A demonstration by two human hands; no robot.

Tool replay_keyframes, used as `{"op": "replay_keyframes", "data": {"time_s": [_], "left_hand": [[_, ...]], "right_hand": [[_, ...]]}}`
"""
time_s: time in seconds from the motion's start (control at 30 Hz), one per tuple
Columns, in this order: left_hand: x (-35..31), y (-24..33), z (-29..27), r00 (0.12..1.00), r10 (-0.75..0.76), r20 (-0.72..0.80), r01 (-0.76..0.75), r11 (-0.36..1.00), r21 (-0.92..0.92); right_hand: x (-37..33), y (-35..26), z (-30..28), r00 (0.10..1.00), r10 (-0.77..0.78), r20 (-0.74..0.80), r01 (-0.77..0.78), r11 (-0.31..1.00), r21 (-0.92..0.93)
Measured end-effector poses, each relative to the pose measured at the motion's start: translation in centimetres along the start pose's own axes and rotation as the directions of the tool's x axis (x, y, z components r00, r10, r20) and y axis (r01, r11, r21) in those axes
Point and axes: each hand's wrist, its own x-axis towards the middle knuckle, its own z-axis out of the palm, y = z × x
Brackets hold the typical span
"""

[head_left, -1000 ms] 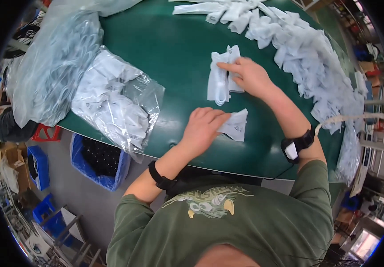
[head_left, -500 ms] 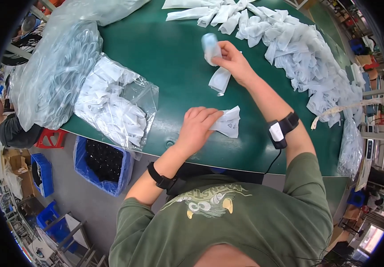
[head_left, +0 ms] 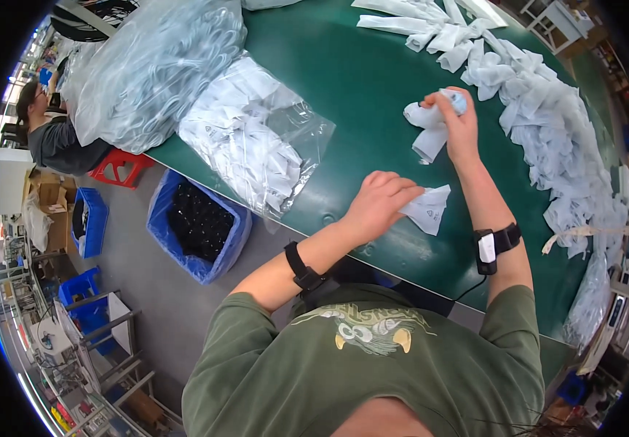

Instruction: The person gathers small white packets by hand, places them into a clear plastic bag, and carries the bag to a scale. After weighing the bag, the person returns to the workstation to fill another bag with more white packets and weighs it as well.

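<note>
My left hand is palm down at the near side of the green table, its fingers on one end of a small white printed bag that fans out to the right. Farther off, my right hand is closed around a small pale-blue and white bundle; its exact kind I cannot make out. White pouches lie just under and beside that hand. A long heap of crumpled white pouches curves along the right side of the table.
At left on the table sit a big clear bag of pale coiled cords and a clear bag of white printed packets. A blue lined bin of black pieces stands on the floor. Another person sits near a red stool.
The view has swung, so the table and both arms appear farther right. My right hand has drawn the bundle closer and curled over it. The left hand stays on the white bag.
</note>
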Motion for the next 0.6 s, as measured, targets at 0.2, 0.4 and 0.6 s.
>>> {"op": "replay_keyframes", "data": {"time_s": [0.2, 0.4, 0.6], "left_hand": [[-0.6, -0.3, -0.4, 1.000, 0.004, 0.005, -0.004, 1.000, -0.009], [1.1, 0.3, -0.1, 0.995, 0.050, 0.082, -0.053, 0.998, 0.036], [0.5, 0.0, 0.0, 0.989, 0.050, 0.142, -0.065, 0.993, 0.102]], "right_hand": [[-2.3, -5.5, 0.1, 0.995, -0.097, 0.017, 0.098, 0.995, -0.037], [-6.2, -5.8, -4.5, 0.995, -0.087, -0.038, 0.070, 0.941, -0.330], [-7.5, -4.0, -6.5, 0.989, -0.126, -0.076, 0.091, 0.930, -0.355]]}}
